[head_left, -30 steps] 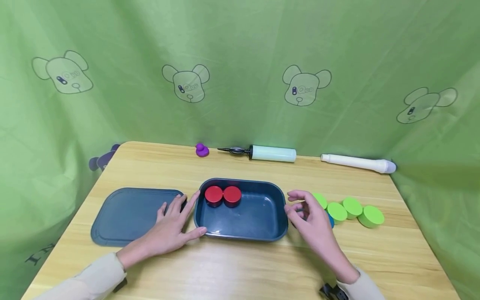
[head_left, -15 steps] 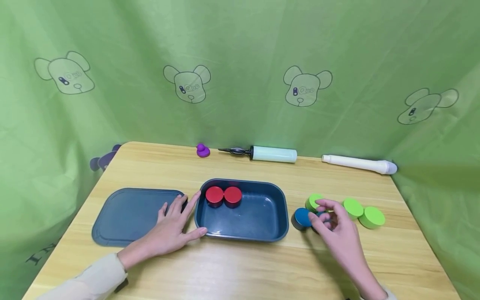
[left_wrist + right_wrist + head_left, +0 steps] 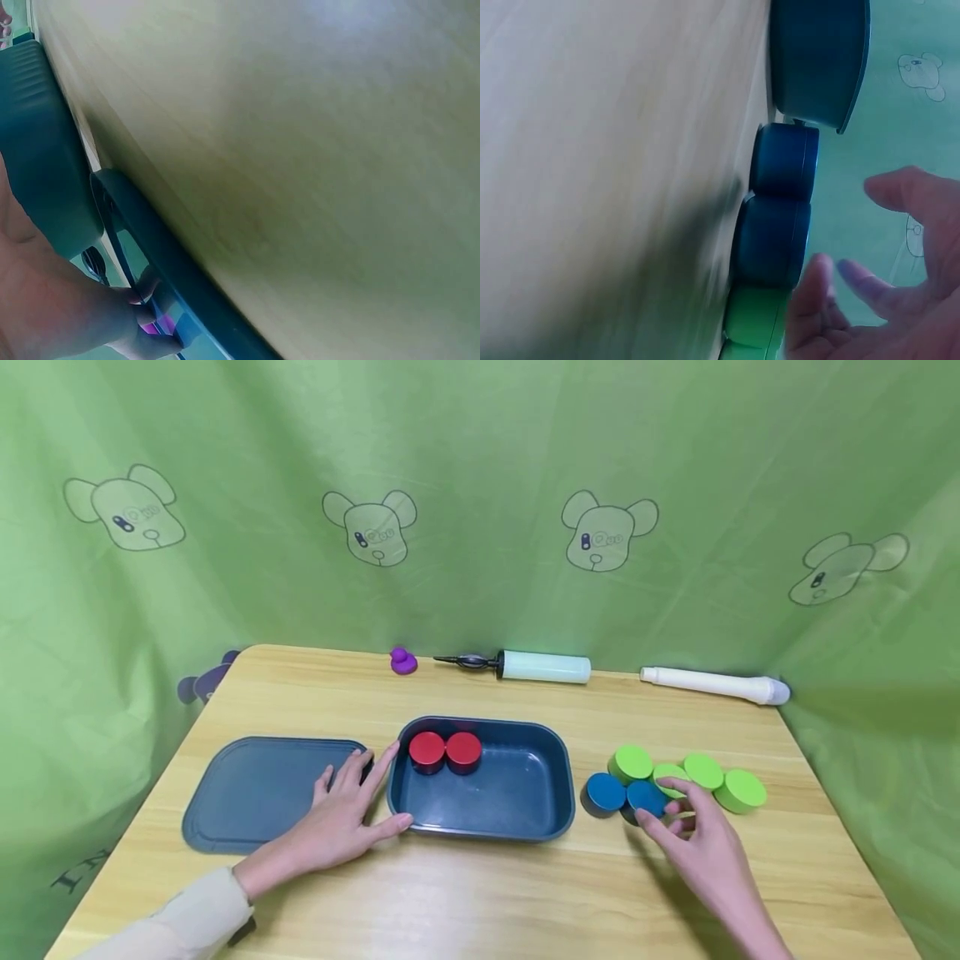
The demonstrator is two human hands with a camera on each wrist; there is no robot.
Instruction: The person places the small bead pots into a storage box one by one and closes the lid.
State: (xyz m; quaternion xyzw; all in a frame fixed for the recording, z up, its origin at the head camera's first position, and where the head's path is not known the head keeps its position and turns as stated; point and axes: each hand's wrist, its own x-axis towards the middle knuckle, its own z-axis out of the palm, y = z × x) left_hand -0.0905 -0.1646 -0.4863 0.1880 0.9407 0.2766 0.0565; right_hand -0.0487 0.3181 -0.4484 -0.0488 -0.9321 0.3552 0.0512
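A dark blue open box has two round red tins side by side at its back left. My left hand is spread, its thumb and index finger at the box's left end and its other fingertips over the edge of the flat dark lid. Two round blue tins, one nearer the box and one farther right, touch each other on the table. Over the right-hand one hovers my right hand; in the right wrist view its thumb and fingers stand apart with nothing between them.
Several round green tins stand behind and right of the blue ones. Along the table's back edge lie a purple rubber duck, a hand pump and a white microphone-shaped stick. A green curtain hangs behind and beside the table.
My right hand has moved from the box's right end to the right, above the second blue tin, uncovering both blue tins and more green ones. The left hand stays put.
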